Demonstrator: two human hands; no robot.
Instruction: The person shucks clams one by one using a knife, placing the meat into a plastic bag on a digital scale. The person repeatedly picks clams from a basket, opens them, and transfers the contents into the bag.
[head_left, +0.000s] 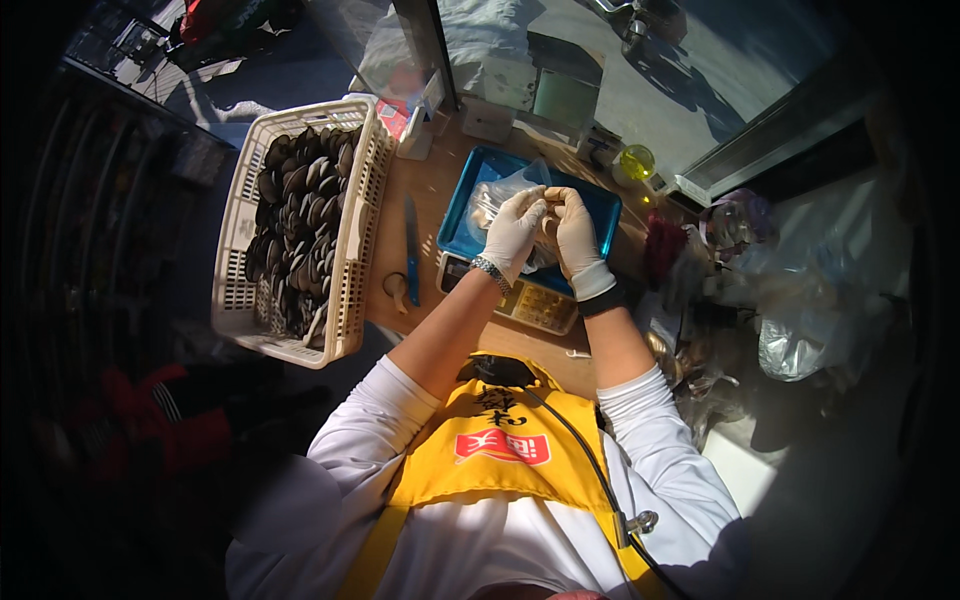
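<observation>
My left hand (512, 232) and my right hand (576, 232), both in pale disposable gloves, meet fingertip to fingertip above a blue tray (459, 202). A clear plastic bag (486, 196) with pale contents lies in the tray, and the left fingers are closed on its gathered part. The right fingers are bent inward beside it; whether they grip the bag is hidden by shadow and the fingers themselves. Beneath the tray is a digital scale (541, 309) with a yellowish keypad, its front edge facing me.
A white plastic basket (356, 259) of dark-capped mushrooms (300, 225) stands left. Between basket and scale lie a blue-handled knife (412, 262) and a roll of tape (395, 286) on the wooden table (420, 180). Plastic bags (795, 330) hang at right. Glass panes rise beyond the table.
</observation>
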